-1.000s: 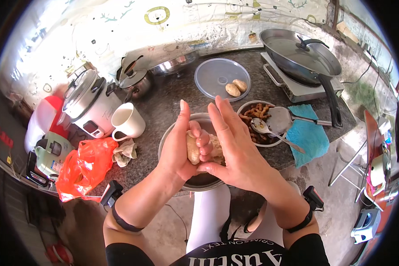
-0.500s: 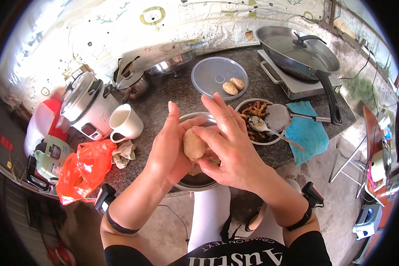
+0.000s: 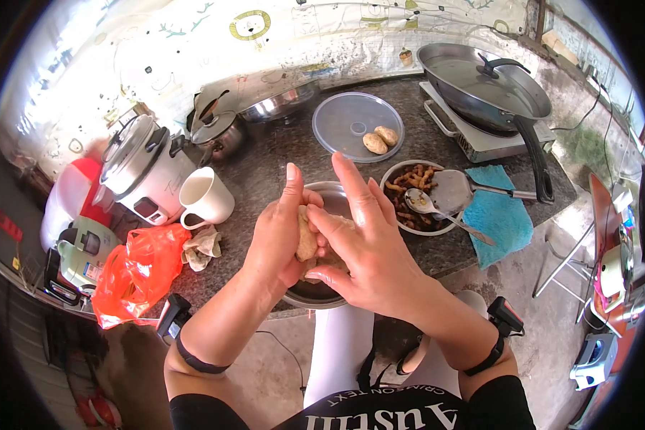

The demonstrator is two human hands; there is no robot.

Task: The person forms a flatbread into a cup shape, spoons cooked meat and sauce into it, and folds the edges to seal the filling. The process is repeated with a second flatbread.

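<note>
A lump of pale brown dough (image 3: 306, 240) rests against the palm of my left hand (image 3: 271, 247), whose thumb points up. My right hand (image 3: 380, 258) presses the lump with its thumb and nearest finger, while its other fingers stretch out. Both hands are above a metal bowl (image 3: 319, 304), and more dough shows in it below them, partly hidden. Beyond, two shaped dough pieces (image 3: 375, 143) lie on a clear round lid (image 3: 340, 118). Right of my hands, a white-rimmed bowl (image 3: 388, 174) contains brown strips of food, with a spoon (image 3: 418, 201) and a spatula (image 3: 451, 190) resting across it.
At the right, a turquoise cloth (image 3: 505, 229) lies by the counter edge, and a lidded wok (image 3: 473, 107) sits on a cooker (image 3: 466, 143). Leftward stand a white mug (image 3: 211, 198), a rice cooker (image 3: 145, 172), a red plastic bag (image 3: 140, 276) and a small pot (image 3: 218, 136).
The dough lump has turned in my left hand and is more covered by fingers. My right hand has shifted slightly right, its fingers more raised.
</note>
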